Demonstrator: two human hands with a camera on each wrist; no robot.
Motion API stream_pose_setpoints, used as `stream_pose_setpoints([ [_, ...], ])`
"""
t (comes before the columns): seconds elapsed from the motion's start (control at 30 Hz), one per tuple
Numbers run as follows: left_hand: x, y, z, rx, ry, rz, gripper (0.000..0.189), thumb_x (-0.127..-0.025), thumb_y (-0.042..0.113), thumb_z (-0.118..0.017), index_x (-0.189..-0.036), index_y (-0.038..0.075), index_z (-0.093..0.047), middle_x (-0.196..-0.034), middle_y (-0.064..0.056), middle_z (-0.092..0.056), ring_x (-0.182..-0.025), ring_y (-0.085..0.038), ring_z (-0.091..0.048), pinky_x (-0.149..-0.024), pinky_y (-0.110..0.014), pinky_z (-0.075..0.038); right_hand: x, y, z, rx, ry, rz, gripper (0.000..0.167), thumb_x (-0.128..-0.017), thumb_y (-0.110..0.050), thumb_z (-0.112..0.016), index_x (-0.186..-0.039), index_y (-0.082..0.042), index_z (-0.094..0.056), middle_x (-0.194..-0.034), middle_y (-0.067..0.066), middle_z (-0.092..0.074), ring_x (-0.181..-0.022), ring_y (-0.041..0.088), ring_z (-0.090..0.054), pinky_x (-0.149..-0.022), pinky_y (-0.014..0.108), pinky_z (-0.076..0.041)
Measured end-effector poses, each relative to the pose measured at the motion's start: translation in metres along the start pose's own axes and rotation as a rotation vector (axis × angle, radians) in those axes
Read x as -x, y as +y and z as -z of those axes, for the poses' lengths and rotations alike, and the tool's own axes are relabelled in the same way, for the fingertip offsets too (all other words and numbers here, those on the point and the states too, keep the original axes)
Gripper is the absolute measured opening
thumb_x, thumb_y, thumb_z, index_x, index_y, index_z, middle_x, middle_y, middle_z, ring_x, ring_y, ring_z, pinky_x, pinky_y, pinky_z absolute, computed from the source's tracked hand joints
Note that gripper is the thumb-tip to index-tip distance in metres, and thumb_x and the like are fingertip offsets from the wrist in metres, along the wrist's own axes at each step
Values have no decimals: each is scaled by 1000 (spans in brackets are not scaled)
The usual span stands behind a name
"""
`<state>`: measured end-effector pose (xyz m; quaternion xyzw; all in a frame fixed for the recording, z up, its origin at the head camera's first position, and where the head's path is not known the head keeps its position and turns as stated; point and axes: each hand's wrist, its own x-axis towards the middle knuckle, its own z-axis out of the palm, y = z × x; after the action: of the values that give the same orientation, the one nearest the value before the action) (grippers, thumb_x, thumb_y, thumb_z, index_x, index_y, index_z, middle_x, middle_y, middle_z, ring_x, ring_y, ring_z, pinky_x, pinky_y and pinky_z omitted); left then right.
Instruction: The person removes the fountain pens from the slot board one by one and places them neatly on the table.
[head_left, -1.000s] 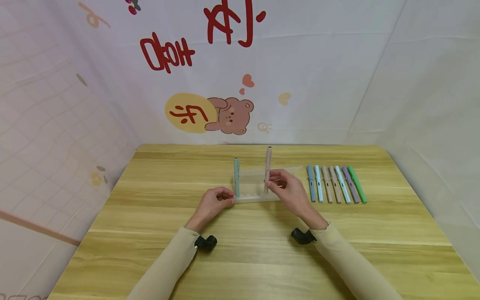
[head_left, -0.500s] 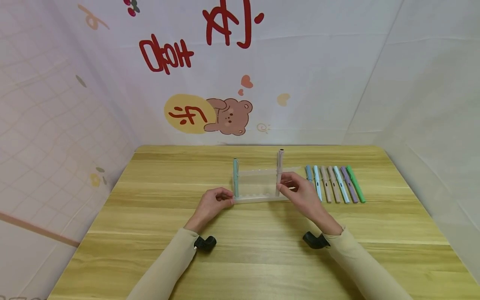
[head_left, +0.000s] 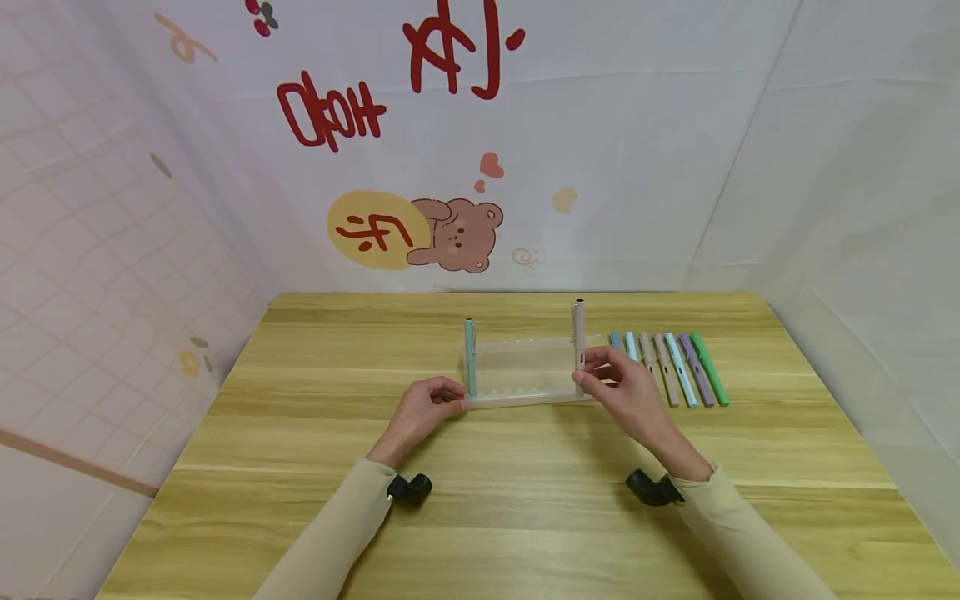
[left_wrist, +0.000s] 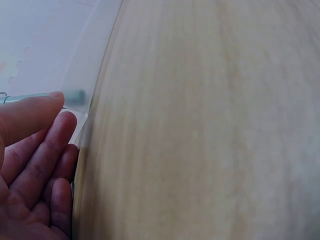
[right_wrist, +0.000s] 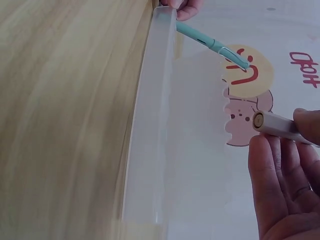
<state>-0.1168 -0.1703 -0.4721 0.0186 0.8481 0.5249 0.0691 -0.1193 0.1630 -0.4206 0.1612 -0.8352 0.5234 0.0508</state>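
A translucent pen rack (head_left: 525, 402) with a notched upper edge stands on the table. At its left end my left hand (head_left: 422, 417) holds the corner between thumb and fingers. A mint-green pen (head_left: 471, 360) stands upright in the rack beside that hand. My right hand (head_left: 628, 390) pinches a pale pinkish-beige pen (head_left: 579, 329), upright, at the rack's right end in the head view. In the right wrist view the lower end of this pen (right_wrist: 275, 124) points out past the thumb, apart from the rack's base strip (right_wrist: 145, 120).
Right of the rack several capped pens lie in a row, among them a purple pen (head_left: 697, 371) and a green pen (head_left: 709, 371); my right hand partly covers the leftmost ones. Behind the wooden table (head_left: 510, 517) hangs a printed white backdrop (head_left: 637, 167).
My right hand has moved right along the rack with the beige pen, from about its middle to its right end. The left hand has stayed at the left corner.
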Motion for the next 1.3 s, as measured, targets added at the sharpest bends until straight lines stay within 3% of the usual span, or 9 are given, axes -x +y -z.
stream_pose_setpoints([
  [0.47,1,1,0,12,4,4,13,-91,13,-80,-104,10,-76,-96,2,-73,-86,-15,-64,-82,-34,-49,7,8,23,59,51,-9,26,-99,-15,-72,-118,1,-65,-104,13,-70,-93,3,-65,-72,21,-53],
  [1.0,1,2,1,-1,3,-1,14,-91,13,-81,-104,11,-76,-95,2,-74,-86,-15,-64,-82,-33,-49,17,23,50,60,103,-26,30,-99,-10,-72,-122,7,-62,-107,21,-69,-92,-4,-63,-70,19,-56],
  [1.3,1,2,1,-7,3,-2,15,-91,15,-81,-104,11,-76,-96,2,-74,-86,-15,-63,-82,-34,-49,23,30,67,104,129,-88,34,-100,-16,-71,-124,6,-62,-110,20,-68,-92,-8,-62,-68,20,-56],
])
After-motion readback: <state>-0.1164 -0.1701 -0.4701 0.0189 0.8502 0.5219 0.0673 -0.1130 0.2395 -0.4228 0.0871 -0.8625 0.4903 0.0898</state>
